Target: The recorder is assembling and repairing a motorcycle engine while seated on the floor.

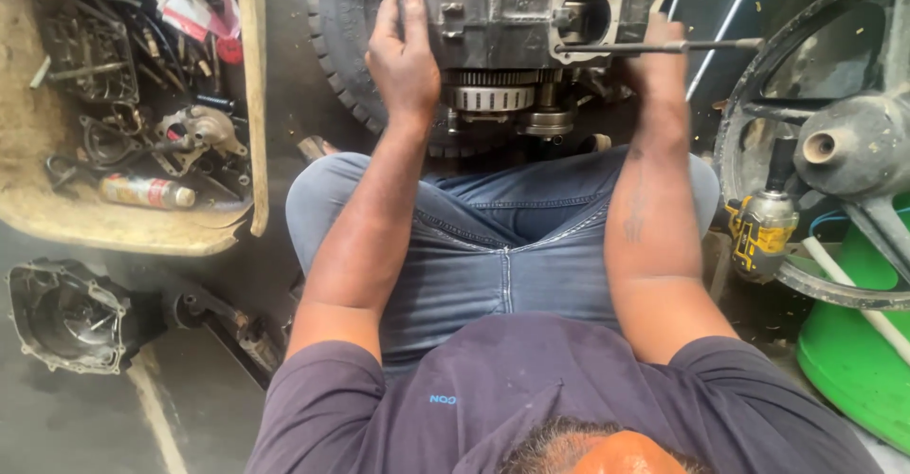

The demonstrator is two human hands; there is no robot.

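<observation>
- Engine case (502,14), a grey metal block with its gear (488,95) and long studs (654,47) exposed, is sitting on a black tyre (332,38) lying on the floor, just beyond the seated person's knees; the tyre seems to be acting as a soft cradle that keeps the block from rocking.
- Left hand (403,52) is lying flat and open against the case's left side, fingers stretched upward, apparently bracing it.
- Right hand (659,57) is pressing at the case's right side beside one stud; whether its fingers are closing round anything I cannot tell, as the wrist is hiding them.
- Both forearms are reaching over the jeans-clad legs, so the block is being steadied from two sides at once.
- Yellow power tool (760,232) is resting just beside the right thigh, near to hand.
- Spoked wheel (834,142) is crowding the floor's right side, partly over a green tub (853,360).
- Worn tray (123,227) at the left is carrying loose parts and a spray can (147,191).
- Detached cover (66,318) is lying at the lower left, well apart from the engine.
</observation>
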